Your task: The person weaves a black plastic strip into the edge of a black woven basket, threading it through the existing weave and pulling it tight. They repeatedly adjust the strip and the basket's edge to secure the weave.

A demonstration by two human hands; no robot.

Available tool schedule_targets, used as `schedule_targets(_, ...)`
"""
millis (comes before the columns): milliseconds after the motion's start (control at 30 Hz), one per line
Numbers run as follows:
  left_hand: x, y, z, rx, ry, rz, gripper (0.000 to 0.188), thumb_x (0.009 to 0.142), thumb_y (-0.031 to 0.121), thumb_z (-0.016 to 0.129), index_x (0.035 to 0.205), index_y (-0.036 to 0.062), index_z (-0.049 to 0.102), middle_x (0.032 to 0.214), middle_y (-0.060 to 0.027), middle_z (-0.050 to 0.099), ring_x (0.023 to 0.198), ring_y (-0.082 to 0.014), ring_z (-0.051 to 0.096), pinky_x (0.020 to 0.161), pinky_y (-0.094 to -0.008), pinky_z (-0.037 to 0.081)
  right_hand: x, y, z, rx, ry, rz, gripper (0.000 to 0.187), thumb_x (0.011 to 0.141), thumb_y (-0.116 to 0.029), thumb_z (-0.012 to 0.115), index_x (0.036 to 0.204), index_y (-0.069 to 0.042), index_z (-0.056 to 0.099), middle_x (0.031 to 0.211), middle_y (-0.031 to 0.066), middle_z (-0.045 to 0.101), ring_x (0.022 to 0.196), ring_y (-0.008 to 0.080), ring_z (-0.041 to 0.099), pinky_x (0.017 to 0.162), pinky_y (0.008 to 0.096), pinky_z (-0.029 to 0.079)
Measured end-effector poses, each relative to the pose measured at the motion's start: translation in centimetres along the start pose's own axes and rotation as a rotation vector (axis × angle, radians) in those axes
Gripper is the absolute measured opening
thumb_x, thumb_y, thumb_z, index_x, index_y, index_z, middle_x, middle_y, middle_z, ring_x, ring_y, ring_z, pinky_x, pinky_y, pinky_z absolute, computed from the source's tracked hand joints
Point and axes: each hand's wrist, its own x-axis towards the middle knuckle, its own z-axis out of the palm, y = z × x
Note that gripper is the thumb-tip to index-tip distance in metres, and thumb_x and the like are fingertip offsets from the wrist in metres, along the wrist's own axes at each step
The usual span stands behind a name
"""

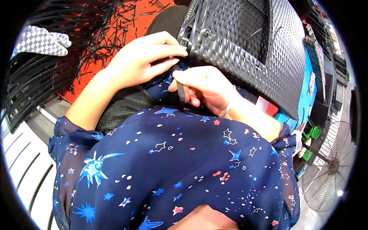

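A large black wicker furniture piece (230, 57), woven from flat glossy strips, leans over my lap. At its near left corner, my left hand (147, 59) has its fingers bent against the woven edge and appears to grip it; the undersides of the fingertips are hidden. Just below that corner, my right hand (209, 86) pinches a flat black weaving strip (181, 90) between thumb and curled fingers. The strip hangs down in front of my dark blue star-patterned top, and its upper end passes out of sight near the corner.
Many long black strips (46, 73) lie bundled at the left, with a checkered glove (42, 41) on them. Cut strip scraps litter a red surface (143, 13). A fan (333, 165) stands at the right, near green-handled tools (313, 132). White slats (28, 165) are at lower left.
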Motion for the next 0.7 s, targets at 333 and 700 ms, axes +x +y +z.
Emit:
schedule_targets(333, 0.2, 1.4, -1.0, -0.021, 0.063, 0.112, 0.032, 0.075, -0.001, 0.071, 0.108, 0.0016, 0.070, 0.092, -0.0127, 0.068, 0.079, -0.0230, 0.067, 0.066, -0.0299, 0.054, -0.5, -0.3, 0.1, -0.088, 0.014, -0.311, 0.032, 0.097, -0.025, 0.059, 0.084, 0.003, 0.070, 0.062, 0.0044, 0.062, 0.048, 0.0071, 0.052, 0.047, 0.0218, 0.042)
schedule_targets(700, 0.5, 1.6, -2.0, 0.223, 0.153, 0.232, 0.030, 0.073, -0.005, 0.072, 0.102, -0.0013, 0.069, 0.091, -0.0152, 0.070, 0.078, -0.0269, 0.069, 0.067, -0.0321, 0.057, -1.3, -3.1, -1.3, -0.653, -0.043, -0.729, 0.030, 0.090, -0.029, 0.069, 0.074, -0.004, 0.071, 0.061, 0.0049, 0.063, 0.052, 0.0124, 0.060, 0.051, 0.0265, 0.047)
